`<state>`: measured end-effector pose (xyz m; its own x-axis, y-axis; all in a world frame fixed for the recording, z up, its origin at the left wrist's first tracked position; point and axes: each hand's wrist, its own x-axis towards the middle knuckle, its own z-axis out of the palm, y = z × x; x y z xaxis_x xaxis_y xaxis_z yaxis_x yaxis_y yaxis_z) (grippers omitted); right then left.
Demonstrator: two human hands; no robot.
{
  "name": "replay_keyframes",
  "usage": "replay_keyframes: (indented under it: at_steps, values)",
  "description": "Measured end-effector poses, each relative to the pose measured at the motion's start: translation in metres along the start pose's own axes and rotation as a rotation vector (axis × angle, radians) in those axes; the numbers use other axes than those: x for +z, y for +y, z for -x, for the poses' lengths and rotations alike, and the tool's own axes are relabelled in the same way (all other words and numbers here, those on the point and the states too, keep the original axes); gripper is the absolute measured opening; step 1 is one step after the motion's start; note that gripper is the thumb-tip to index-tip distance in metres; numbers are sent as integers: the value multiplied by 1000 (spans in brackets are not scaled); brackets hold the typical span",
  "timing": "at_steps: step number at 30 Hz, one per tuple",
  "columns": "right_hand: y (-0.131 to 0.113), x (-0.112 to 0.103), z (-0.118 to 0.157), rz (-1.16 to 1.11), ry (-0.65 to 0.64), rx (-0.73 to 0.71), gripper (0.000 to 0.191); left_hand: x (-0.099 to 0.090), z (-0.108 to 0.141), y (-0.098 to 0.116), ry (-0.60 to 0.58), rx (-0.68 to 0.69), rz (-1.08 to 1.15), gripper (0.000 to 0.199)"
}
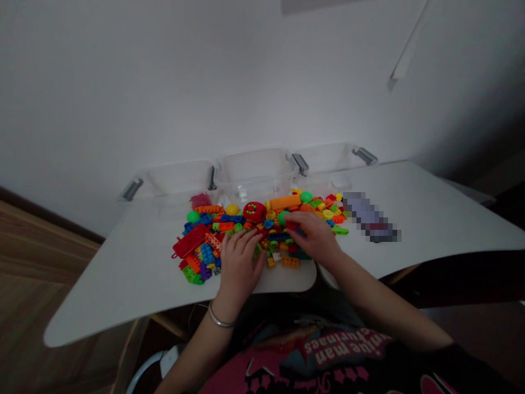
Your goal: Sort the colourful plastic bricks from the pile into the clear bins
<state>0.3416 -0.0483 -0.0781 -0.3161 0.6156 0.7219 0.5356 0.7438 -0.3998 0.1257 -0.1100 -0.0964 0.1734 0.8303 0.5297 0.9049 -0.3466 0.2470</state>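
My left hand (240, 262) rests with fingers spread on the front of a heap of toy building blocks (207, 254). A red case-like piece (191, 242) lies to its left, and a red ball-shaped toy (254, 212) sits just beyond its fingertips. My right hand (316, 236) is bent over the right part of the heap, thumb and fingers closed about a small red toy piece (291, 225), mostly covered. A green ball (283, 218) is beside those fingertips. Behind lies a long orange block (286, 202).
Clear plastic bins with grey latches stand along the wall: a left bin (176, 175), a middle bin (256, 164) and a right bin (328, 156). A blurred-out flat object (369, 217) lies right of the heap on the white table (443, 213). The table's front edge is near my body.
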Motion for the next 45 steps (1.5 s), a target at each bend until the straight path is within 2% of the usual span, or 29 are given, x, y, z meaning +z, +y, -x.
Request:
replay_keyframes:
  at_steps: [2,4,6,10,16,22,29,33,36,39,41,43,45]
  values:
    - [16,-19,-16,50,78,129,24,2,5,-2,-6,-4,-80,38]
    - [35,-38,-34,83,218,235,24,5,8,-2,-7,0,-135,41]
    - [55,-53,-52,166,336,273,25,7,10,-1,6,7,-163,43]
    - [92,-64,-79,298,337,320,27,10,10,3,61,-32,-183,44]
    - [125,-57,-98,333,197,457,29,14,11,5,51,-43,-188,50]
    - [139,-55,-111,447,-170,670,28,15,10,5,19,-65,-163,49]
    - [138,-53,-112,604,-290,669,36,16,8,5,0,-69,-160,49]
    - [137,-52,-108,601,-266,652,36,16,9,4,6,-62,-179,48]
    - [137,-53,-104,468,-155,597,32,17,9,4,4,-50,-196,48]
    - [127,-55,-97,319,66,444,29,17,10,4,8,-47,-214,48]
    - [112,-57,-89,265,192,356,27,18,10,4,12,-48,-222,48]
    - [92,-56,-76,188,255,345,26,18,10,4,15,-46,-226,47]
    - [72,-54,-60,93,244,385,26,19,11,3,18,-47,-226,47]
